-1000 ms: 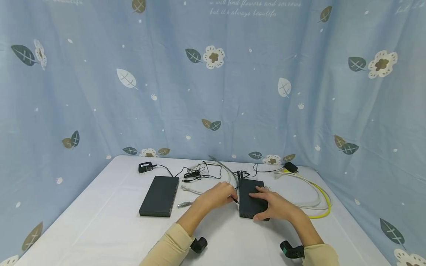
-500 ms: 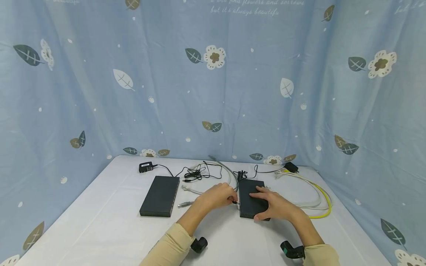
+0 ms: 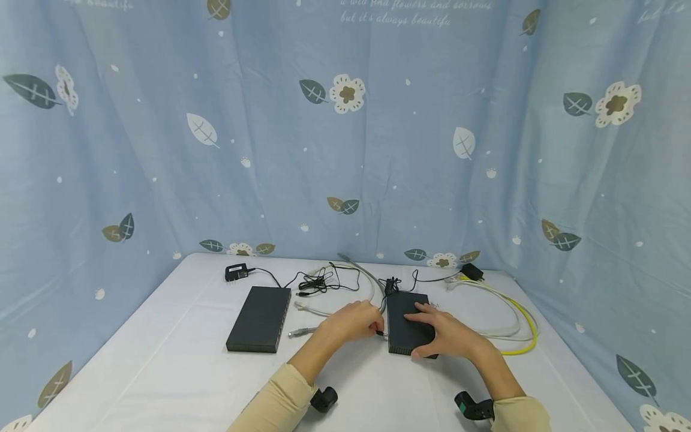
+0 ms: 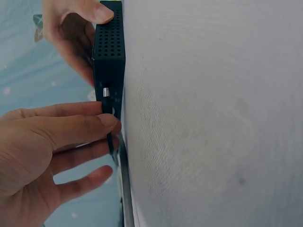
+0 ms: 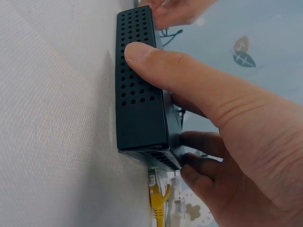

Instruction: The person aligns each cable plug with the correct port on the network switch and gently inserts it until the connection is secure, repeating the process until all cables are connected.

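Observation:
In the head view a black network switch [image 3: 400,336] with a perforated end lies flat on the right half of the white table. My right hand [image 3: 450,333] grips it, thumb against the perforated end and fingers spread over the top. At the switch's left side, my left hand [image 3: 352,321] pinches a black power plug between thumb and fingers. The left wrist view shows the power plug's silver barrel [image 4: 106,92] right at the side face; I cannot tell whether its tip is inside a socket. The plug's thin cord runs behind the left hand.
A second black switch [image 3: 259,318] lies at left. Behind it sit a power adapter [image 3: 236,272] and a bundled black cord [image 3: 318,282]. Grey network cables [image 3: 302,331] lie mid-table. At right are a yellow cable [image 3: 531,336], white cables and another adapter [image 3: 472,272].
The left hand has shifted the plug slightly toward the table's front along the switch's side, and it now points straighter at that side. The right hand and switch stay put.

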`<state>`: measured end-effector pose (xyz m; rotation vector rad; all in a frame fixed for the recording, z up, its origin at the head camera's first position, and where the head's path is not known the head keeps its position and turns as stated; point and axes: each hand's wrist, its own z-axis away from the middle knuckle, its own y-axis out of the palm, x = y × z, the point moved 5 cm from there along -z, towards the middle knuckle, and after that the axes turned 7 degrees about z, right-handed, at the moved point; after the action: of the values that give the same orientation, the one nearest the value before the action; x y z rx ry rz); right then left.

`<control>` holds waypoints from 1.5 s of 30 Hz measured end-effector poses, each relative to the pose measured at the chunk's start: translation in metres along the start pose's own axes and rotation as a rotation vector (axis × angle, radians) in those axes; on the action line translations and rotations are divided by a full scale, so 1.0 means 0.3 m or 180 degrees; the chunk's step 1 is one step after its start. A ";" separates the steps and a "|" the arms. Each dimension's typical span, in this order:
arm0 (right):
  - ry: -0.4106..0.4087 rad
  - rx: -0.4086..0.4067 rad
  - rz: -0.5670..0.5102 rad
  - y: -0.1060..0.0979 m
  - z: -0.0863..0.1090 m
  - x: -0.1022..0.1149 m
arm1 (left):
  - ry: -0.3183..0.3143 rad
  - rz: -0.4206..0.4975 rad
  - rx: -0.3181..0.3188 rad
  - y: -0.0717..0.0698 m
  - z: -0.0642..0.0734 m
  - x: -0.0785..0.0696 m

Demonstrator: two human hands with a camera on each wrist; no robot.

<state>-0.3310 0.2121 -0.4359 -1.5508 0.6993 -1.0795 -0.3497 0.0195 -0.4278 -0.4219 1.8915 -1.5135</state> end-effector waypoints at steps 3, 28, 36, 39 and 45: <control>-0.0009 -0.0003 0.0010 -0.004 0.000 0.000 | 0.0011 -0.0006 0.0008 0.000 -0.002 -0.003; 0.0030 0.0015 -0.0026 -0.003 -0.005 -0.013 | 0.0030 0.0052 0.0134 0.000 -0.007 -0.034; 0.0004 0.0028 -0.0048 0.001 -0.006 -0.019 | 0.0029 0.0046 0.0137 0.006 -0.009 -0.038; -0.0001 0.0029 -0.0043 0.001 -0.006 -0.019 | 0.0047 0.0023 0.0135 0.007 -0.010 -0.039; 0.0003 0.0019 -0.0034 -0.001 -0.005 -0.017 | 0.0055 0.0022 0.0109 0.009 -0.012 -0.042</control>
<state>-0.3344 0.2161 -0.4371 -1.5506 0.6885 -1.0895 -0.3425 0.0306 -0.4262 -0.3876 1.8756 -1.5474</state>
